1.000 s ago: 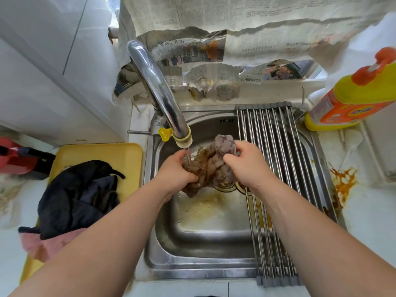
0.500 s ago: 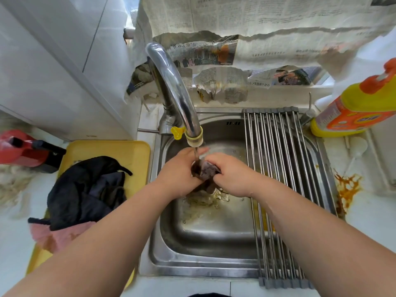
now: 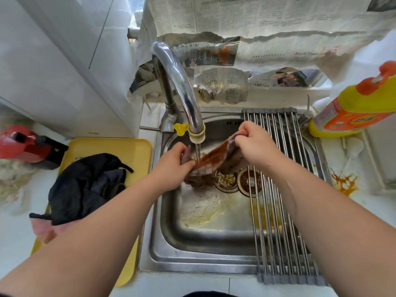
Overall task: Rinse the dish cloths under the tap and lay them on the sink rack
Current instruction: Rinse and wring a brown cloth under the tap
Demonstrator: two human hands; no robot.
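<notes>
The cloth [image 3: 217, 157] is stretched under the tap [image 3: 181, 82], over the sink [image 3: 214, 239]. Its lower end is pinched by the left hand [image 3: 171, 168]. Its raised end is gripped by the right hand [image 3: 255, 144], beside the rack [image 3: 285, 133].

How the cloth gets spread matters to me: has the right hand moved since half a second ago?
Yes. The right hand has moved rightward and back from the tap spout, over the left bars of the sink rack, stretching the stained dish cloth.
</notes>
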